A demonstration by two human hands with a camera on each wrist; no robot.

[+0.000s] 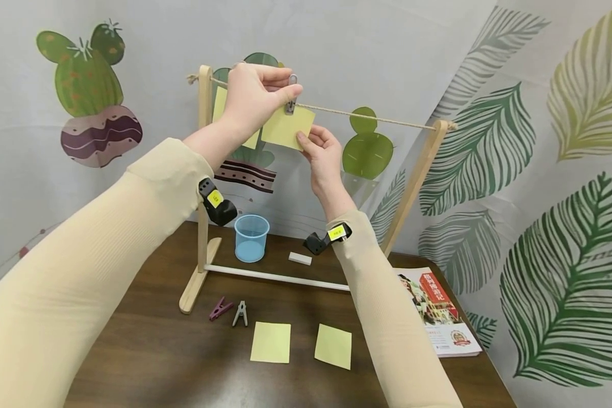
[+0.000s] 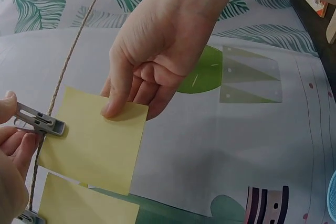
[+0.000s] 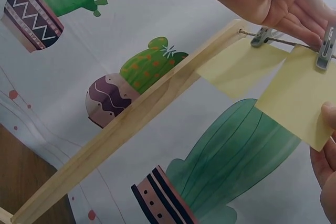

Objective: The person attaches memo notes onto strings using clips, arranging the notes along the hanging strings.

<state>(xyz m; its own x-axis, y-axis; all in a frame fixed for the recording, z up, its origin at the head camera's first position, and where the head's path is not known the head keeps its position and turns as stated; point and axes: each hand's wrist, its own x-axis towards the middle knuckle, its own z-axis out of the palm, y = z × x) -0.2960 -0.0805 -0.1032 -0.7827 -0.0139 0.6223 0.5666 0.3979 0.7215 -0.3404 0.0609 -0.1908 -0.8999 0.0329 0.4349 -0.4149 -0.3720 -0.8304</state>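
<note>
A blue cup [image 1: 251,241] stands upright on the table [image 1: 143,334], left of and below the centre of the frame, a small white block [image 1: 300,258] lying to its right. A book [image 1: 436,326] lies lower right. Behind, a pale cloth [image 1: 387,45] shows cacti [image 1: 89,85] upper left and leaves [image 1: 578,277] along the right.
</note>
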